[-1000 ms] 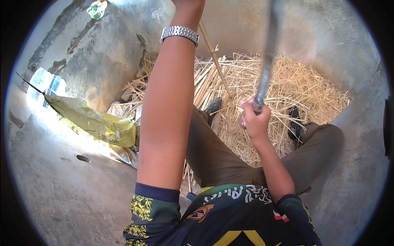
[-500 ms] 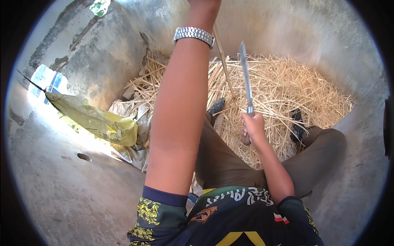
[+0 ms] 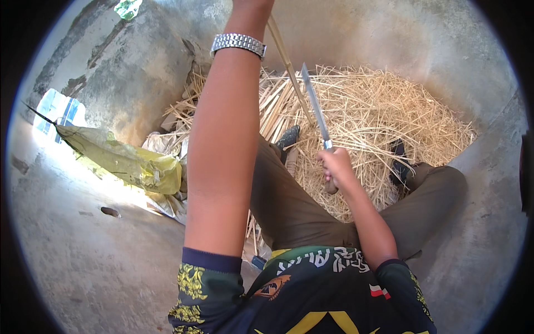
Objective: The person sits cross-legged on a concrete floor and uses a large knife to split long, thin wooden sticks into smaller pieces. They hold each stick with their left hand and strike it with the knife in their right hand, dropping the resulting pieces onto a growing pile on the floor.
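Note:
My raised left hand (image 3: 253, 3) is cut off by the top edge; its fingers lie out of view. A silver wristwatch (image 3: 239, 43) circles that wrist. From the hand a thin tan stick (image 3: 289, 68) slants down to the straw, and it moves along with the hand, so I take it as gripped. Wrapped round the brown handle of a long knife (image 3: 316, 104), my right hand (image 3: 338, 167) is closed above my lap. The straight blade points up and slightly left, its tip apart from the stick.
Dry straw and split strips (image 3: 389, 117) cover the floor between my brown-trousered legs (image 3: 297, 209). A curved concrete wall (image 3: 356, 33) surrounds me. At the left hang a yellow translucent sheet (image 3: 130, 164) and a dark cord; the wall has a small hole (image 3: 110, 212).
My left forearm and the stick have shifted left. The knife has tilted leftward, its tip now closer to the stick. The whole view has shifted slightly.

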A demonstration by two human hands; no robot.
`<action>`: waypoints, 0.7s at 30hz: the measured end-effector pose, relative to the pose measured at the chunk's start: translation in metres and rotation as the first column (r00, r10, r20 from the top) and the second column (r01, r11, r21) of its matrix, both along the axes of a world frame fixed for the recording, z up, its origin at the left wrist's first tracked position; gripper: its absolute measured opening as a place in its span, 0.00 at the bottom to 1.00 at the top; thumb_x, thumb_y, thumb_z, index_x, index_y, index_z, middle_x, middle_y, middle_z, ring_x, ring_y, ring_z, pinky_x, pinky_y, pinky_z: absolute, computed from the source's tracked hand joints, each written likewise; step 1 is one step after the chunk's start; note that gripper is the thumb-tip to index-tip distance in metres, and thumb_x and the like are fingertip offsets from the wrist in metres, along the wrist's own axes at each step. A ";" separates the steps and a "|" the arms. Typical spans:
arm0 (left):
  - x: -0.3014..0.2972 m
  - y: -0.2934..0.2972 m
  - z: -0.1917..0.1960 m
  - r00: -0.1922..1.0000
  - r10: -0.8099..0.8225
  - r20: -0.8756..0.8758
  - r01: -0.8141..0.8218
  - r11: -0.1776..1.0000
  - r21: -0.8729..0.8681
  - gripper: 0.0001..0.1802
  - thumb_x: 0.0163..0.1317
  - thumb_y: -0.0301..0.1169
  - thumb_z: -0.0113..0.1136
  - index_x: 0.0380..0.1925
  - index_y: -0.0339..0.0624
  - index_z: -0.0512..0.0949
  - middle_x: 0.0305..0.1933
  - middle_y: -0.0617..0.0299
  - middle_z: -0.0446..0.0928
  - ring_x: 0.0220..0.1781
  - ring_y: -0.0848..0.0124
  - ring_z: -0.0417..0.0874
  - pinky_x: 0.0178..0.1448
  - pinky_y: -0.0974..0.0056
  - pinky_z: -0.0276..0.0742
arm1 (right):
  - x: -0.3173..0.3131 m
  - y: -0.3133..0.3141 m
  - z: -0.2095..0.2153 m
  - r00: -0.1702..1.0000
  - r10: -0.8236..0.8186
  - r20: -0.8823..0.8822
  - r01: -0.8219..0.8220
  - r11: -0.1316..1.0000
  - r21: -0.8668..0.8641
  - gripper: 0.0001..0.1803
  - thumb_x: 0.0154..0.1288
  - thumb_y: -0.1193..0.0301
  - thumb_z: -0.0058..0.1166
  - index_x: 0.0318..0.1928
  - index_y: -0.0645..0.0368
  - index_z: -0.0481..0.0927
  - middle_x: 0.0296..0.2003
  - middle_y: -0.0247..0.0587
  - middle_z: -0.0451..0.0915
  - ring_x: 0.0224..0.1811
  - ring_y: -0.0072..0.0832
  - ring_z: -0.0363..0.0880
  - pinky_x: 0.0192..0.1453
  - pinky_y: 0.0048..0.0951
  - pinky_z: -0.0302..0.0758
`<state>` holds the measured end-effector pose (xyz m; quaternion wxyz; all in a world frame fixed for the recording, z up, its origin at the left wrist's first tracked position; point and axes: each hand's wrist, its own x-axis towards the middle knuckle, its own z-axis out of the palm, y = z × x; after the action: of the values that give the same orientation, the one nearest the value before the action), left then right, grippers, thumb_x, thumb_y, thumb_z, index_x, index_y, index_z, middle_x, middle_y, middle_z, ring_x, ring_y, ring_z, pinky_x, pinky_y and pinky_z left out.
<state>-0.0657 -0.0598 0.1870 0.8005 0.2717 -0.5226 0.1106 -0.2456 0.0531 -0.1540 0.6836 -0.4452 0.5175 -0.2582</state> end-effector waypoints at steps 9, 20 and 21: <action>0.007 0.045 0.004 0.764 -0.638 -0.098 0.612 0.668 0.424 0.09 0.70 0.38 0.41 0.40 0.47 0.68 0.14 0.75 0.50 0.12 0.77 0.50 0.18 0.67 0.46 | -0.003 0.019 0.024 0.830 -0.149 0.537 0.320 0.916 -0.241 0.10 0.63 0.77 0.56 0.27 0.56 0.69 0.15 0.28 0.68 0.10 0.17 0.64 0.13 0.23 0.62; 0.025 0.048 0.007 0.700 -0.699 -0.150 0.673 0.574 0.466 0.08 0.67 0.38 0.42 0.37 0.51 0.69 0.13 0.75 0.49 0.12 0.77 0.48 0.17 0.67 0.45 | -0.023 0.003 0.040 0.978 -0.055 0.200 0.144 0.874 -0.463 0.11 0.63 0.72 0.58 0.24 0.56 0.73 0.16 0.28 0.70 0.13 0.16 0.65 0.18 0.23 0.62; 0.021 0.048 0.007 0.686 -0.713 -0.146 0.682 0.560 0.470 0.08 0.67 0.38 0.42 0.37 0.51 0.69 0.13 0.76 0.49 0.12 0.77 0.49 0.18 0.68 0.46 | -0.023 0.009 0.052 0.944 -0.064 0.324 0.207 0.878 -0.432 0.11 0.64 0.73 0.58 0.25 0.56 0.73 0.16 0.28 0.71 0.14 0.16 0.65 0.19 0.23 0.62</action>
<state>-0.0449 -0.0118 0.1939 0.6658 0.2322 -0.6209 -0.3425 -0.2682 0.0625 -0.1019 0.6090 -0.5122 0.3619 -0.4856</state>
